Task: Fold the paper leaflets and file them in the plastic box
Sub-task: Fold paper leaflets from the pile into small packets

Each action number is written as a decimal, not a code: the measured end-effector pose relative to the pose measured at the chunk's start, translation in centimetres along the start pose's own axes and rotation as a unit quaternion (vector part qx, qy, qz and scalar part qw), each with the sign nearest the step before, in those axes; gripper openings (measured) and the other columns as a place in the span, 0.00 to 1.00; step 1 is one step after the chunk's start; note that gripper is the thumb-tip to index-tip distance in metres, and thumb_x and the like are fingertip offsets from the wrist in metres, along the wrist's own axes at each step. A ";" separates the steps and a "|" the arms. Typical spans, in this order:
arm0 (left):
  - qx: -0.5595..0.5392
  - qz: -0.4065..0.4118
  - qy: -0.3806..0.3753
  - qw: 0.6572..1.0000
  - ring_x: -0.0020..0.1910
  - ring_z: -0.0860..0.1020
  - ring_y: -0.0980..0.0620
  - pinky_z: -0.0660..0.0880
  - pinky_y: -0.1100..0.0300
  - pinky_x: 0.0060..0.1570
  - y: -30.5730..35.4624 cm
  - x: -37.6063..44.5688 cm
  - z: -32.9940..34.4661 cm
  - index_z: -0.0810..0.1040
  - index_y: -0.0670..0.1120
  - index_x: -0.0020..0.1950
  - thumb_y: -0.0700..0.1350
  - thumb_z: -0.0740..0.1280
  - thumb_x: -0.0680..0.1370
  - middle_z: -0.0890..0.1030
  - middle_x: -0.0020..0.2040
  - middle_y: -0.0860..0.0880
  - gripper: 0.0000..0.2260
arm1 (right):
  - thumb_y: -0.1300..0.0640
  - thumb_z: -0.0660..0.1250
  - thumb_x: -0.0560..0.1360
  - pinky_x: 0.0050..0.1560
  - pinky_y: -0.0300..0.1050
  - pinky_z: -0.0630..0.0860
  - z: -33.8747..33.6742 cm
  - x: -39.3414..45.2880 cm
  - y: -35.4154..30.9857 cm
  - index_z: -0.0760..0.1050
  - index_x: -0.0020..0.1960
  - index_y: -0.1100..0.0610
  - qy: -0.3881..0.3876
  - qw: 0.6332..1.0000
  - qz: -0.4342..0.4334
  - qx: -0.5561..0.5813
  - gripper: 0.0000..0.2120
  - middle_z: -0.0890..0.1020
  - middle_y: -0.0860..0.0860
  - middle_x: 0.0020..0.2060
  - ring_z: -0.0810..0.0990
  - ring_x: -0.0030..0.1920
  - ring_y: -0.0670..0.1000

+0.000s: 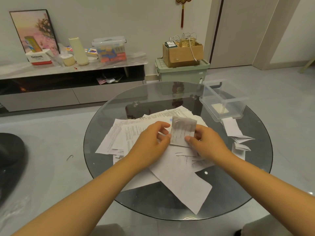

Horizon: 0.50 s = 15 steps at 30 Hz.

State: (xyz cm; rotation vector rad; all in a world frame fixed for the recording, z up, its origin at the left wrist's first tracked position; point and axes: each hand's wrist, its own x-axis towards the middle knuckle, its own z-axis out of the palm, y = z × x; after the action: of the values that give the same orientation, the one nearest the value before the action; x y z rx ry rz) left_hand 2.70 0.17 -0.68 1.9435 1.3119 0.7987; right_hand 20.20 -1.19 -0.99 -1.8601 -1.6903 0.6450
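Both of my hands are raised over the round glass table, and between them I hold one folded leaflet above the middle of that table. My left hand has its fingers curled, the fingertips at the leaflet's left edge; whether they truly pinch the edge I cannot tell for certain. My right hand grasps the leaflet's right side, with the thumb pressed on its lower face. Nearest me on the table, a large blank sheet lies slanted toward the near rim. Beneath my hands a loose pile of printed leaflets is spread across the table's centre and left half. Toward the table's right rim lie a few folded leaflets, close together, with one longer strip just beyond them. At the table's far right edge stands the clear plastic box, lid off, with one pale folded item visible inside on its floor. Beyond the table, on the floor, a green storage bin carries a cardboard carton.
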 end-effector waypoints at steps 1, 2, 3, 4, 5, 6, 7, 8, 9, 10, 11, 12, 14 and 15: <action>0.023 0.012 0.000 1.000 0.46 0.76 0.59 0.71 0.72 0.43 0.0 0.1 0.3 0.70 0.52 0.63 0.47 0.64 0.79 0.75 0.54 0.56 0.13 | 0.54 0.63 0.77 0.46 0.45 0.76 0.0 0.1 0.1 0.73 0.61 0.54 0.000 1.000 0.003 0.000 0.13 0.81 0.52 0.49 0.78 0.47 0.53; 0.041 0.022 0.003 0.999 0.46 0.76 0.59 0.70 0.73 0.42 0.1 0.2 0.5 0.69 0.52 0.62 0.47 0.65 0.78 0.74 0.54 0.55 0.13 | 0.54 0.63 0.77 0.42 0.42 0.74 0.1 0.2 0.2 0.72 0.62 0.53 0.000 1.000 0.006 0.003 0.14 0.80 0.51 0.47 0.77 0.45 0.51; 0.058 0.033 0.008 0.998 0.46 0.75 0.59 0.70 0.74 0.41 0.1 0.4 0.8 0.68 0.52 0.60 0.46 0.66 0.77 0.72 0.54 0.55 0.13 | 0.54 0.63 0.77 0.40 0.41 0.74 0.2 0.4 0.3 0.71 0.63 0.53 -0.001 1.000 0.009 0.005 0.15 0.79 0.50 0.46 0.76 0.43 0.50; 0.076 0.045 0.015 0.996 0.47 0.74 0.58 0.69 0.74 0.41 0.0 0.5 1.0 0.67 0.52 0.56 0.46 0.67 0.77 0.70 0.54 0.55 0.12 | 0.53 0.64 0.77 0.40 0.40 0.73 0.2 0.5 0.3 0.70 0.64 0.53 -0.004 1.000 0.013 0.003 0.16 0.78 0.48 0.46 0.76 0.43 0.49; 0.096 0.058 0.022 0.993 0.47 0.73 0.58 0.68 0.76 0.41 0.0 0.7 1.2 0.66 0.51 0.53 0.45 0.68 0.76 0.68 0.54 0.55 0.12 | 0.53 0.64 0.77 0.41 0.38 0.71 0.3 0.6 0.3 0.69 0.64 0.54 -0.009 1.000 0.017 -0.002 0.17 0.77 0.47 0.47 0.75 0.45 0.49; 0.115 0.072 0.026 0.990 0.48 0.71 0.58 0.67 0.77 0.42 -0.1 0.9 1.3 0.66 0.51 0.51 0.44 0.68 0.76 0.66 0.53 0.55 0.11 | 0.52 0.64 0.77 0.41 0.36 0.70 0.4 0.7 0.4 0.68 0.65 0.54 -0.016 1.000 0.018 -0.011 0.18 0.78 0.48 0.50 0.76 0.48 0.49; 0.132 0.089 0.024 0.987 0.50 0.69 0.58 0.66 0.79 0.43 -0.1 1.1 1.4 0.67 0.50 0.50 0.44 0.68 0.76 0.66 0.53 0.54 0.10 | 0.52 0.65 0.77 0.42 0.35 0.69 0.5 0.8 0.4 0.68 0.66 0.54 -0.021 0.999 0.018 -0.024 0.19 0.78 0.49 0.54 0.76 0.51 0.50; 0.150 0.107 0.018 0.983 0.52 0.68 0.57 0.66 0.79 0.46 -0.1 1.3 1.5 0.69 0.50 0.50 0.44 0.68 0.76 0.66 0.53 0.54 0.08 | 0.52 0.65 0.76 0.44 0.35 0.69 0.6 1.0 0.5 0.67 0.66 0.54 -0.024 0.999 0.016 -0.037 0.20 0.77 0.49 0.58 0.76 0.54 0.50; 0.172 0.125 0.006 0.977 0.54 0.67 0.57 0.66 0.77 0.51 -0.1 1.5 1.6 0.72 0.49 0.51 0.45 0.68 0.76 0.67 0.53 0.54 0.06 | 0.52 0.66 0.76 0.46 0.36 0.68 0.7 1.1 0.6 0.67 0.66 0.54 -0.024 0.998 0.012 -0.048 0.21 0.77 0.50 0.60 0.76 0.56 0.51; 0.201 0.140 -0.010 0.969 0.57 0.66 0.56 0.66 0.72 0.57 -0.1 1.7 1.7 0.75 0.50 0.54 0.47 0.68 0.76 0.69 0.55 0.54 0.08 | 0.51 0.67 0.75 0.48 0.37 0.68 0.8 1.3 0.7 0.67 0.67 0.54 -0.021 0.998 0.008 -0.056 0.22 0.76 0.50 0.61 0.76 0.55 0.51; 0.236 0.149 -0.031 0.960 0.60 0.65 0.55 0.64 0.66 0.61 -0.2 1.9 1.9 0.76 0.50 0.58 0.50 0.67 0.76 0.70 0.58 0.54 0.11 | 0.51 0.68 0.74 0.49 0.38 0.69 0.9 1.3 0.8 0.66 0.67 0.53 -0.016 0.998 0.004 -0.057 0.23 0.75 0.51 0.60 0.75 0.53 0.50; 0.270 0.150 -0.053 0.950 0.62 0.65 0.55 0.62 0.62 0.63 -0.4 2.0 2.0 0.75 0.51 0.61 0.53 0.66 0.77 0.71 0.61 0.55 0.14 | 0.51 0.70 0.73 0.49 0.38 0.69 1.0 1.4 0.9 0.65 0.67 0.53 -0.011 0.999 0.004 -0.052 0.26 0.74 0.51 0.60 0.74 0.51 0.49; 0.300 0.139 -0.078 0.941 0.62 0.64 0.55 0.58 0.58 0.62 -0.5 2.4 2.3 0.74 0.52 0.62 0.57 0.64 0.77 0.72 0.63 0.56 0.17 | 0.52 0.73 0.70 0.52 0.39 0.70 0.9 1.5 1.0 0.63 0.67 0.52 0.009 0.999 0.011 -0.030 0.30 0.70 0.51 0.61 0.73 0.52 0.49; 0.300 0.132 -0.079 0.942 0.62 0.65 0.55 0.57 0.58 0.62 -0.5 2.5 2.4 0.73 0.52 0.62 0.57 0.64 0.77 0.72 0.63 0.55 0.16 | 0.52 0.74 0.69 0.54 0.40 0.70 0.9 1.5 1.1 0.63 0.67 0.52 0.026 0.999 0.006 -0.028 0.31 0.68 0.51 0.62 0.73 0.55 0.50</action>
State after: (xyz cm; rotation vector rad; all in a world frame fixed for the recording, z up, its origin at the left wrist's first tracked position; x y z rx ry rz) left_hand 5.06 2.24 -2.24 2.6439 1.3110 0.3620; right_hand 20.56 0.26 -2.37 -1.9096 -1.6813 0.5543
